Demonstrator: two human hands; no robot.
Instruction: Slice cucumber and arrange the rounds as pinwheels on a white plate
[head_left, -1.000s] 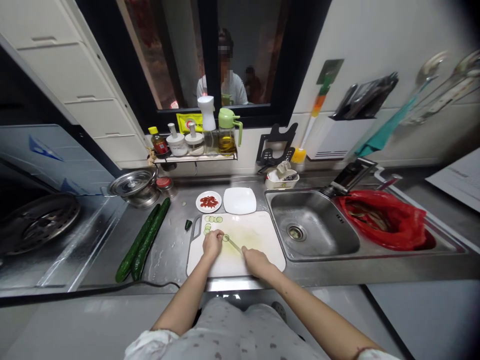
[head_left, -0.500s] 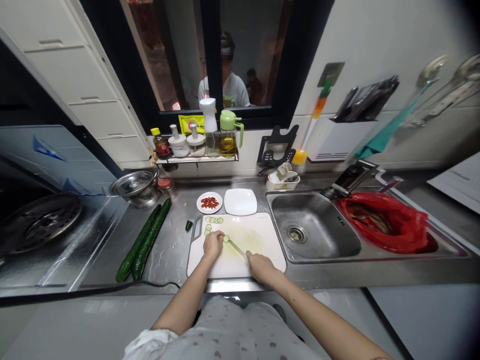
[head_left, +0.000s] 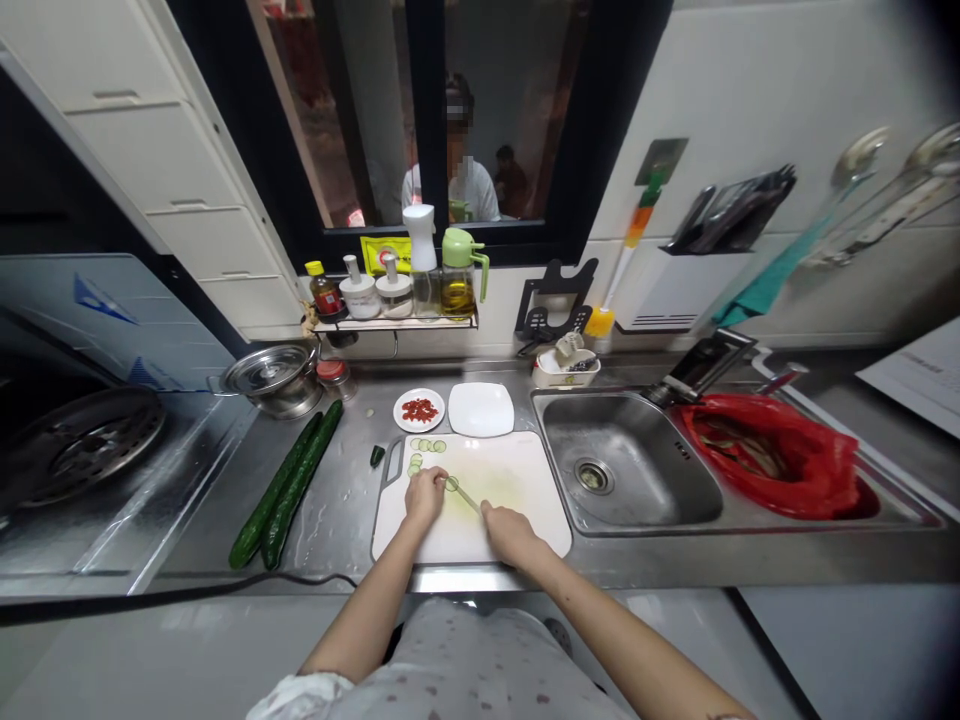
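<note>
A knife (head_left: pixel 469 501) is gripped by its handle in my right hand (head_left: pixel 511 534), over the middle of a white cutting board (head_left: pixel 525 493). Its blade points up and left, with the tip at a thin cucumber slice (head_left: pixel 451 484). My left hand (head_left: pixel 425 497) is closed, its fingertips pinching at the left edge of that slice. More cucumber slices (head_left: pixel 427 446) lie in small groups at the board's upper left. Left of the board rests a dark green cucumber end (head_left: pixel 376 456).
Two whole cucumbers (head_left: pixel 289 490) lie on the left counter near a lidded pot (head_left: pixel 274 378). Behind the board are a plate of chopped red pieces (head_left: pixel 419 410) and a white plate (head_left: pixel 481 409). A sink (head_left: pixel 630 460) with a red bag (head_left: pixel 772 455) adjoins on the right.
My right hand and the knife have shifted slightly left, toward my left hand. The left hand stays at the cucumber slice, almost in place.
</note>
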